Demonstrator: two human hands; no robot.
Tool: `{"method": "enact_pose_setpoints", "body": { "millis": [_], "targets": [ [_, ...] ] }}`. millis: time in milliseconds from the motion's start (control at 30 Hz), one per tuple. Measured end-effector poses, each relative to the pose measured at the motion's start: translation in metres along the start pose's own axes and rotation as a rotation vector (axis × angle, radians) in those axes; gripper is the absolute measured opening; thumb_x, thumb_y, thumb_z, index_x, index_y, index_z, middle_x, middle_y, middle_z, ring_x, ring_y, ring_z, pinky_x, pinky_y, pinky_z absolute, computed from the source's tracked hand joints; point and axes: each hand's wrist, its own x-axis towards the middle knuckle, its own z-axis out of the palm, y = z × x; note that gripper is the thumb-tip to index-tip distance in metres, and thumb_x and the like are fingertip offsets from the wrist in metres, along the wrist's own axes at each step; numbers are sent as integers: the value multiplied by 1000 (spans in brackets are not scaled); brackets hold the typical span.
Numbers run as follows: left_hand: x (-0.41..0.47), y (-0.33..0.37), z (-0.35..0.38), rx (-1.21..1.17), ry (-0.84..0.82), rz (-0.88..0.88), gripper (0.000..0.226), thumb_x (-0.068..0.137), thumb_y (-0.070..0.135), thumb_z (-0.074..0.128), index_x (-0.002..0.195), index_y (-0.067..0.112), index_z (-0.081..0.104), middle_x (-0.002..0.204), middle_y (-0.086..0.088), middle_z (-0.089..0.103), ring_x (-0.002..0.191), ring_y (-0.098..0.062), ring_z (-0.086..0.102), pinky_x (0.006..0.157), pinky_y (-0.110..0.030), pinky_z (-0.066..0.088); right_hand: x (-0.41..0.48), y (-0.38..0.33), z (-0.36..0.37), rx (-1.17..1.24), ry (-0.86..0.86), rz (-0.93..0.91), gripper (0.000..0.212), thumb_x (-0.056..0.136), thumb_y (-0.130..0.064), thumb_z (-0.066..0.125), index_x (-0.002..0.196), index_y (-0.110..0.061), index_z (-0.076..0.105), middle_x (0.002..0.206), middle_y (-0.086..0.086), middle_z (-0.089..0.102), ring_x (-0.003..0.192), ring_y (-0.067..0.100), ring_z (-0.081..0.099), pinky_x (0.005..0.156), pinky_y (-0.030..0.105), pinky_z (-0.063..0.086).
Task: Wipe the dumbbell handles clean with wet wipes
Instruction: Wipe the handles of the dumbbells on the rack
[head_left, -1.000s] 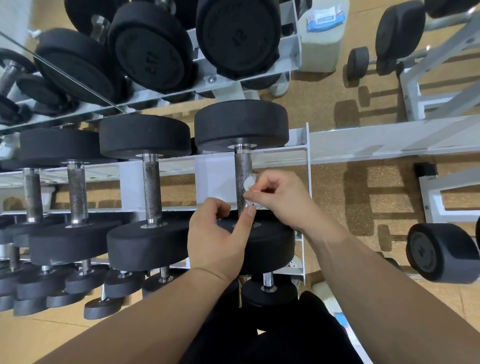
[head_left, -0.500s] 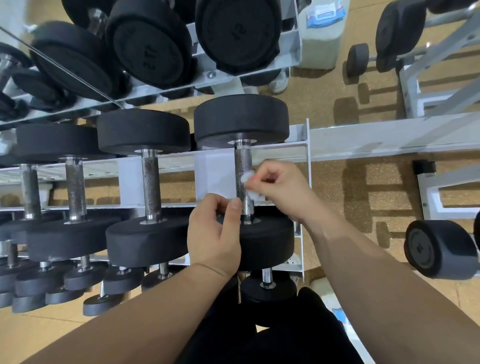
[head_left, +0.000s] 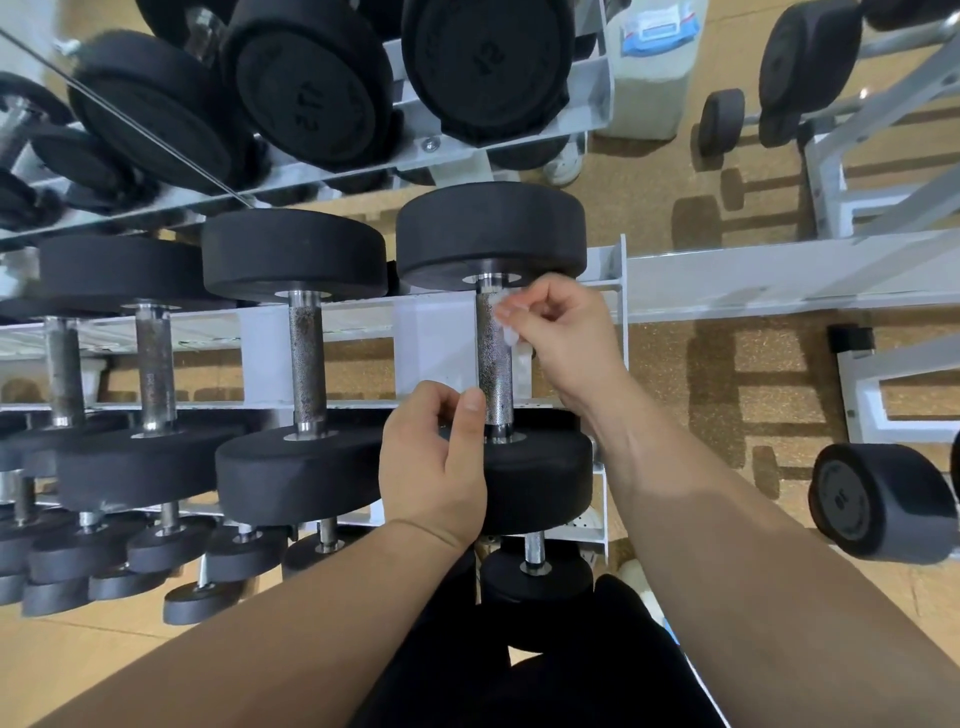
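I'm looking down through the head camera at the white rack (head_left: 615, 270), where the dumbbell (head_left: 491, 234) I'm working on is lying at the right end of the middle tier, in the centre of the frame, its knurled handle (head_left: 493, 369) running up and down between the two black heads. The right hand (head_left: 566, 338), its forearm crossing the lower right of the frame, is pinching a small crumpled wet wipe (head_left: 509, 338) between thumb and curled fingertips and pressing it against the right side of the handle's upper part, just below the far head. The left hand (head_left: 436, 467) is sitting lower, in front of the near head, with its fingers curled in and the thumb (head_left: 471, 415) pointing up, its tip lying just beside the left edge of the handle near the lower collar; I'm not able to tell whether those fingers are pinching anything. Left of centre, a second dumbbell (head_left: 306, 364) is resting alongside on the same tier, its handle looking darker and speckled. Bigger dumbbells (head_left: 488, 67) are filling the tier across the top of the frame. At the upper right a blue-and-white wipe pack (head_left: 657, 26) is sitting on a pale container (head_left: 649, 104), and at the right edge a loose dumbbell (head_left: 878, 501) is lying on the tan floor (head_left: 675, 415).
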Motion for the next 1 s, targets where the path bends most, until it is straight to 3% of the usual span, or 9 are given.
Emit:
{"method": "enact_pose_setpoints", "body": {
  "millis": [100,200,267,400,467,567,733,900,1000],
  "targets": [
    [0,0,0,-4,0,-4,44,92,63,37,76,23,49,66,12,43,66,-10,43,64,-30,34,-1,4,-3,-3,-1,5,15,82,-5,78,73,-11,68,72,12,63,66,18,54,67,31,50],
    [0,1,0,1,10,-7,40,92,63,35,77,28,47,66,12,44,65,-9,43,63,-28,33,-23,13,-28,-255,-336,112,14,78,-8,82,74,-10,69,69,-3,69,66,10,60,68,26,50],
    [0,0,0,3,13,-3,40,92,64,35,77,29,46,66,13,44,65,-9,44,62,-27,32,-30,13,-34,-387,-429,130,14,77,-13,85,74,-11,71,72,-2,72,68,9,63,69,27,51],
    [-1,0,-1,-16,9,8,37,94,63,33,77,32,45,68,18,48,65,-8,43,63,-28,32,-7,1,-9,-40,-89,81,14,80,-3,79,73,-10,69,76,12,73,74,21,70,65,24,54],
    [-1,1,-1,-18,6,17,35,94,61,32,77,32,44,70,21,50,66,-8,44,63,-28,33,9,-1,5,96,61,71,14,80,-7,80,73,-16,71,70,6,67,70,22,62,64,30,52],
    [-1,0,0,-21,3,21,35,95,60,32,78,32,45,69,20,49,66,-7,44,63,-29,34,3,3,2,35,25,64,12,81,-8,80,76,-12,70,68,-1,63,66,13,56,65,28,51],
    [-1,-1,0,-19,13,14,37,94,62,31,79,31,46,68,13,46,66,-8,44,63,-33,35,-28,5,-27,-331,-336,148,11,79,-13,83,78,-10,72,78,12,72,73,21,64,80,44,56],
    [-2,2,-1,-13,14,-5,41,91,65,32,77,29,46,66,12,44,64,-8,44,61,-28,33,8,-5,7,84,74,128,13,80,-11,81,74,-14,70,62,-2,55,64,17,51,70,35,51],
    [-2,0,-1,-28,9,-1,44,91,65,32,78,26,47,66,12,45,65,-8,45,62,-27,34,-1,2,1,23,-4,128,14,80,-12,81,73,-16,70,71,5,65,65,24,57,68,34,53]
  ]
}}
